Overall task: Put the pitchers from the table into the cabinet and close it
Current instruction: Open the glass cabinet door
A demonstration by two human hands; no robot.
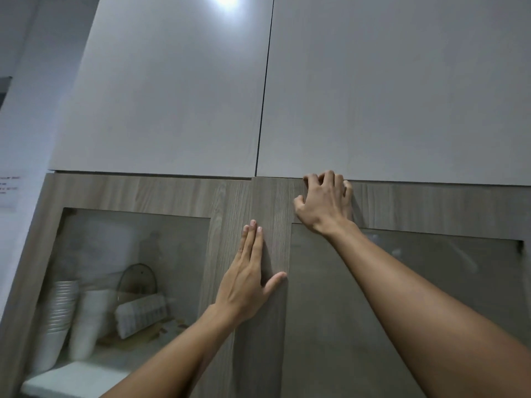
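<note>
A wood-grain cabinet with two glass-paned doors fills the lower half of the view. My left hand (247, 280) lies flat, fingers together and thumb spread, on the frame of the right door (273, 202) close to the seam with the left door (172, 193). My right hand (326, 201) is higher up, with its fingers curled over the top edge of the right door. Both doors look flush with each other. No pitcher is visible; the right pane (402, 297) shows only dim reflections.
Two plain pale upper cabinet doors (373, 96) hang above, split by a dark seam. Behind the left pane (129, 277) stand stacked white bowls and cups (61, 314), a white rack and a lid. A wall with a small notice is at far left.
</note>
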